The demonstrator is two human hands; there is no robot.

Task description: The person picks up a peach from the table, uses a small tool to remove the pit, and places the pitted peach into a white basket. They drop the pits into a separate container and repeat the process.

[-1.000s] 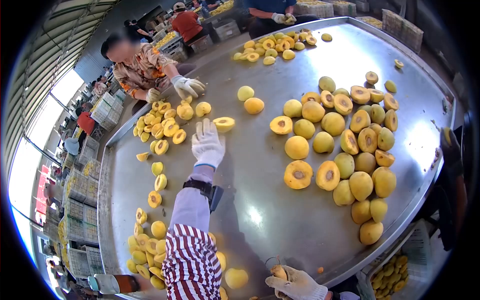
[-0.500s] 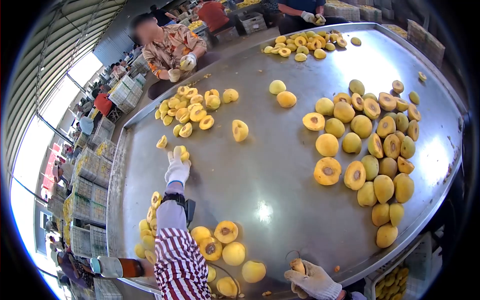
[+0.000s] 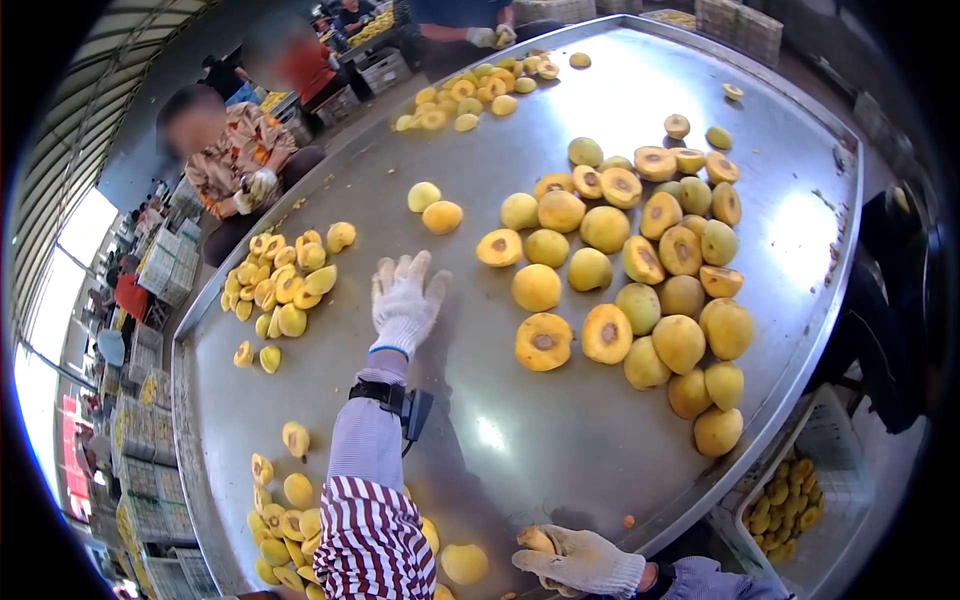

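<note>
My left hand [image 3: 405,295], in a white knit glove, reaches out low over the metal table with its fingers spread. Past its fingertips are two yellow peaches [image 3: 442,217]; on its left lies a pile of pale peach pieces [image 3: 275,280]. My right hand [image 3: 585,560], gloved too, is closed at the near edge around a small tool with a rounded tan end [image 3: 535,540]; most of the tool is hidden by the fingers. Large peach halves [image 3: 543,341], several with brown centres showing, lie beyond it. More pieces [image 3: 285,540] sit beside my striped left sleeve.
The metal table [image 3: 490,390] has a raised rim. A crate of peaches [image 3: 785,510] stands below its right edge. Across the left rim a gloved person [image 3: 245,150] works, another [image 3: 470,30] at the far end. Stacked crates [image 3: 150,470] line the left.
My left hand has let go of the peach piece it held and moved right, fingers now spread. The lone half near it no longer shows. My view has turned; my right hand keeps its grip.
</note>
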